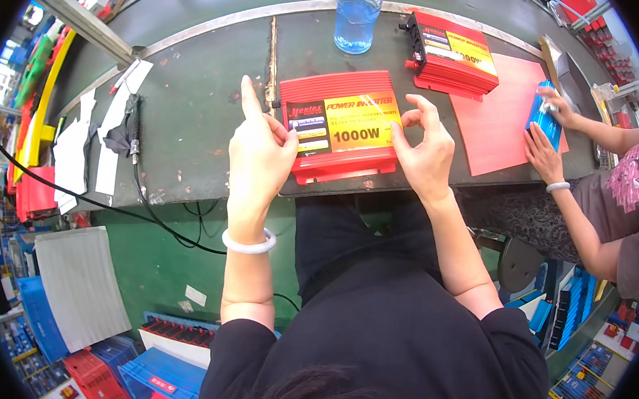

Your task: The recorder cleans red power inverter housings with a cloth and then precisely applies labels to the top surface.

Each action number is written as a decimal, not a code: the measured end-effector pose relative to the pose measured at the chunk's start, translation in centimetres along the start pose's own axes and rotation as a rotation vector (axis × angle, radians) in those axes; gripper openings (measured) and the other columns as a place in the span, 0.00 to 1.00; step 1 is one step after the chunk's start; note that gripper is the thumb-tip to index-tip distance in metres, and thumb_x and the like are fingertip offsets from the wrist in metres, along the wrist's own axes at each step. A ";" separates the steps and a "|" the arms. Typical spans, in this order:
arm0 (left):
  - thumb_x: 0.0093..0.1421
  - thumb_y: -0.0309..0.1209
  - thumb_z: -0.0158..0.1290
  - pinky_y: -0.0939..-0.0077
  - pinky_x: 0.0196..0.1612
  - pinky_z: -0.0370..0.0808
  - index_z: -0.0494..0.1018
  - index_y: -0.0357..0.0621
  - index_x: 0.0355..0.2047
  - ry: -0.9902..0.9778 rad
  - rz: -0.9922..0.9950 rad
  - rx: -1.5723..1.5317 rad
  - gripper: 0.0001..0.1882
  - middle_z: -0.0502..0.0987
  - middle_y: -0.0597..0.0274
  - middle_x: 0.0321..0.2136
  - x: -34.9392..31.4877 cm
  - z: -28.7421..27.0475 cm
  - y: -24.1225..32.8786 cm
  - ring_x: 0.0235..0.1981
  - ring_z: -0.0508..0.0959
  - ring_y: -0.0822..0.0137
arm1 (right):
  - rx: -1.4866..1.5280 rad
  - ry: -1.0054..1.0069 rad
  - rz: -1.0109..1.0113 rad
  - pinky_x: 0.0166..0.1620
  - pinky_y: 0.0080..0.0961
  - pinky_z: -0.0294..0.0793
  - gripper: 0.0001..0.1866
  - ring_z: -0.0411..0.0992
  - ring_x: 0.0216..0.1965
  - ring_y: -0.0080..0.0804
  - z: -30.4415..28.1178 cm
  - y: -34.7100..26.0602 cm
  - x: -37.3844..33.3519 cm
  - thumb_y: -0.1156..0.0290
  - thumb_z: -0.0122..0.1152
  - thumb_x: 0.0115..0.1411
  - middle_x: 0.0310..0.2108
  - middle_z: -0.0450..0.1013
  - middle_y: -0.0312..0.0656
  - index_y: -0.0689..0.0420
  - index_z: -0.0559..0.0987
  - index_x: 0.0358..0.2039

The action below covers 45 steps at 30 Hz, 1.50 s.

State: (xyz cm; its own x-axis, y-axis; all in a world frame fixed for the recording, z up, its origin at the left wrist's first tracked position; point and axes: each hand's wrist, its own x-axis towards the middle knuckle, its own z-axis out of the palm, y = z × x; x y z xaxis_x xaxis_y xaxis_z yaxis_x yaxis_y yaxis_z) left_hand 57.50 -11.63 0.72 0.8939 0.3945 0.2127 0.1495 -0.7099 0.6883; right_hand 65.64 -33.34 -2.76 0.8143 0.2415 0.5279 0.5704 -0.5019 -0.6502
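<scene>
A red power inverter (342,166) with a ribbed metal case lies on the dark workbench in front of me. A yellow, red and black label (363,133) covers much of its top. My left hand (257,156) is at its left side, index finger stretched away from me and thumb on the label's left part. The other left fingers are bent. At the right side, my right hand (427,147) rests its thumb against the label's right edge, index finger curved and apart from the thumb. Neither hand is wrapped round the inverter.
A second red inverter (452,55) sits beyond, partly on a pink sheet (496,128). A bottle of blue liquid (358,19) stands behind. At right, another person's hands (545,146) hold a blue case (546,118). Papers (118,128) and a black cable (134,138) lie at left.
</scene>
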 end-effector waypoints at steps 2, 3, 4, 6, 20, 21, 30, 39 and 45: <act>0.47 0.22 0.58 0.78 0.28 0.74 0.40 0.30 0.64 0.011 -0.039 0.010 0.49 0.76 0.61 0.20 0.1 0.1 0.1 0.19 0.75 0.70 | -0.002 0.007 -0.009 0.34 0.31 0.69 0.24 0.71 0.28 0.37 0.0 0.1 0.0 0.79 0.63 0.46 0.24 0.72 0.39 0.57 0.72 0.46; 0.47 0.22 0.58 0.78 0.28 0.74 0.40 0.30 0.64 0.014 -0.037 0.013 0.49 0.76 0.61 0.20 0.1 0.1 0.3 0.19 0.75 0.70 | -0.005 0.005 -0.006 0.34 0.31 0.69 0.24 0.71 0.28 0.37 0.0 0.1 0.0 0.79 0.63 0.46 0.24 0.72 0.39 0.57 0.72 0.46; 0.47 0.23 0.59 0.77 0.29 0.74 0.40 0.30 0.64 0.018 -0.084 0.025 0.49 0.76 0.61 0.20 0.1 0.1 0.4 0.20 0.76 0.70 | -0.007 0.004 -0.003 0.34 0.31 0.69 0.24 0.71 0.28 0.37 0.1 0.0 0.0 0.79 0.63 0.46 0.24 0.72 0.39 0.57 0.72 0.46; 0.47 0.24 0.59 0.75 0.29 0.74 0.40 0.30 0.64 0.027 -0.128 0.039 0.49 0.76 0.62 0.19 0.0 -0.2 0.7 0.20 0.76 0.69 | -0.013 0.010 -0.012 0.34 0.31 0.69 0.24 0.71 0.28 0.37 0.0 -0.1 0.0 0.78 0.63 0.46 0.24 0.72 0.39 0.57 0.71 0.46; 0.58 0.48 0.50 0.46 0.63 0.48 0.62 0.49 0.59 -0.208 0.408 0.555 0.31 0.57 0.61 0.63 -2.1 -0.2 -0.3 0.63 0.57 0.56 | -0.036 0.010 -0.004 0.34 0.32 0.69 0.22 0.71 0.27 0.37 -0.1 -0.1 0.0 0.77 0.63 0.47 0.23 0.71 0.38 0.57 0.71 0.45; 0.58 0.50 0.50 0.46 0.63 0.47 0.60 0.46 0.60 -0.232 0.404 0.564 0.34 0.55 0.60 0.63 -2.3 -0.3 -0.6 0.63 0.57 0.56 | -0.025 0.024 -0.014 0.34 0.32 0.69 0.22 0.71 0.27 0.36 0.0 0.0 0.0 0.77 0.63 0.48 0.23 0.71 0.37 0.57 0.71 0.45; 0.53 0.53 0.54 0.46 0.63 0.45 0.53 0.36 0.62 -0.261 0.372 0.532 0.45 0.48 0.52 0.66 -3.4 -0.1 -0.7 0.66 0.50 0.56 | -0.166 0.149 -0.122 0.44 0.36 0.65 0.19 0.68 0.42 0.43 -0.1 -0.7 0.6 0.75 0.60 0.49 0.37 0.69 0.45 0.58 0.71 0.44; 0.42 0.35 0.63 0.49 0.64 0.46 0.51 0.31 0.62 -0.272 0.384 0.506 0.49 0.47 0.48 0.65 -3.2 -0.2 -1.2 0.66 0.51 0.55 | -0.123 -0.618 -0.502 0.65 0.40 0.47 0.43 0.48 0.66 0.43 3.7 -5.1 -0.7 0.48 0.54 0.56 0.65 0.50 0.52 0.65 0.55 0.62; 0.42 0.42 0.65 0.50 0.64 0.46 0.49 0.32 0.62 -0.249 0.392 0.543 0.52 0.48 0.51 0.66 -3.3 -0.1 -0.7 0.66 0.52 0.57 | -0.453 -0.621 -0.206 0.66 0.42 0.41 0.40 0.44 0.67 0.44 -2.5 0.9 2.1 0.46 0.46 0.59 0.65 0.51 0.51 0.65 0.55 0.62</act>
State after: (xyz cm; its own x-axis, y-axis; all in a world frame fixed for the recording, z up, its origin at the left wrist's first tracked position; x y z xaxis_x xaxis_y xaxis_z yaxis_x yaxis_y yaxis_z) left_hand 54.41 -12.34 -0.42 0.9853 -0.0481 0.1640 -0.0711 -0.9880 0.1373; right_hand 67.59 -35.37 -0.89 0.6844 0.7183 0.1250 0.7253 -0.6534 -0.2167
